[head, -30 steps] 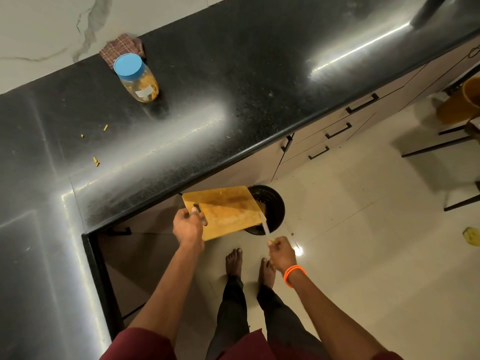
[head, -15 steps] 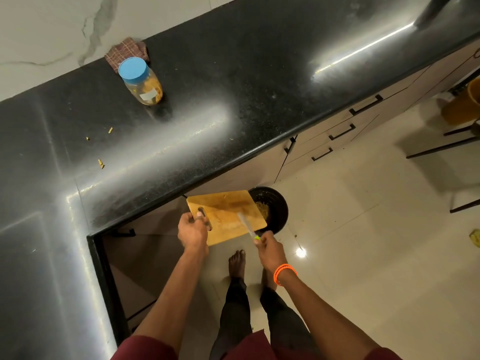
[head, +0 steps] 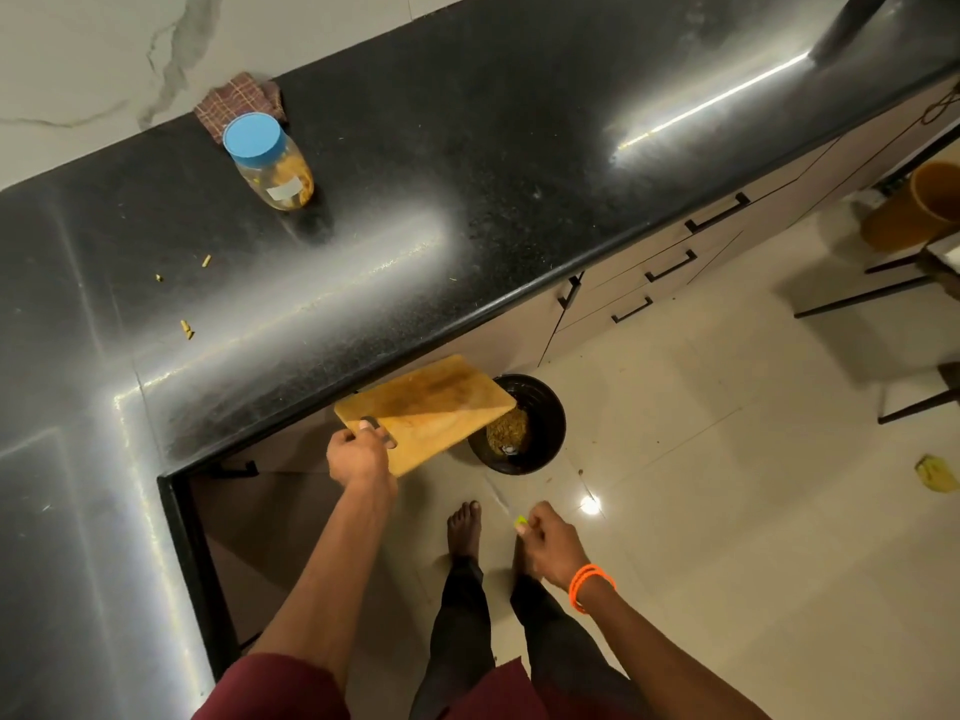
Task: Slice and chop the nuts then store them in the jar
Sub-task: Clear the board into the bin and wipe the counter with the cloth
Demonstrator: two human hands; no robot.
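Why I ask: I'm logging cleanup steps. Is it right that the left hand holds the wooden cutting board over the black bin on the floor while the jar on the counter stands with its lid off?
Not quite. The head view shows the jar on the counter with its blue lid on. The rest stands: the left hand holds the wooden cutting board over the black bin on the floor.

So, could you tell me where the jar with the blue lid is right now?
In the head view the jar stands upper left on the black countertop, lid on, just in front of a checked cloth by the wall.
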